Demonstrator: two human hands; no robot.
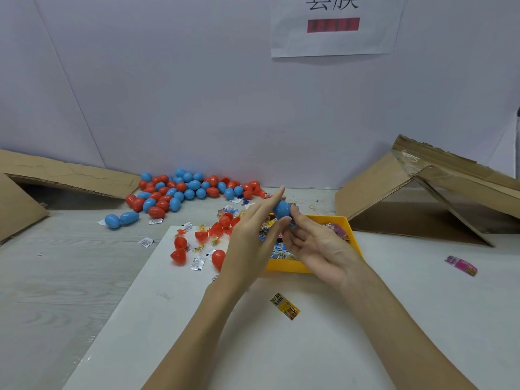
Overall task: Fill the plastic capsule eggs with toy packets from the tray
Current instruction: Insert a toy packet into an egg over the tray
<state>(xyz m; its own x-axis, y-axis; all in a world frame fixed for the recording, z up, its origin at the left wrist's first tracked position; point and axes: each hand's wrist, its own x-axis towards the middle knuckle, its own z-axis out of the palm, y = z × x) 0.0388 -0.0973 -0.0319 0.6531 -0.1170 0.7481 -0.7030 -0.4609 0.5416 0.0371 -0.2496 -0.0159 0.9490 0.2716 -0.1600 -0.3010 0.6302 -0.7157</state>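
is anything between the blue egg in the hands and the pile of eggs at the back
Nothing solid blocks it. The blue egg is held above the yellow tray by both hands; only low loose packets lie on the table between it and the egg pile.

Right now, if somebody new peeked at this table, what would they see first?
Probably the big heap of red and blue eggs at the back of the table, against the wall. Next, in the middle, the left hand and right hand holding one blue egg between them above the yellow tray of toy packets. Opened red egg halves lie left of the tray.
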